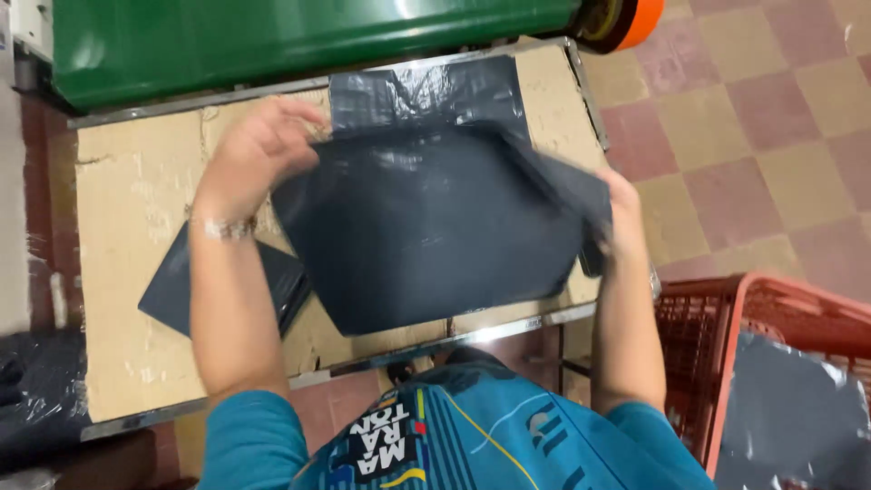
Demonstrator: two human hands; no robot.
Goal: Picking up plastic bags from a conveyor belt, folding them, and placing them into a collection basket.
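A dark grey plastic mailer bag lies tilted over the cardboard-covered table. My left hand grips its upper left corner, wrist bearing a silver bracelet. My right hand holds the bag's right edge, fingers curled round it. The bag's open flap stretches toward the far side of the table. A second dark flat bag lies on the cardboard under my left forearm.
A green machine housing with an orange roller end runs along the table's far edge. A red plastic basket at the right holds another dark bag. Black plastic sits at lower left. Checkered floor tiles lie to the right.
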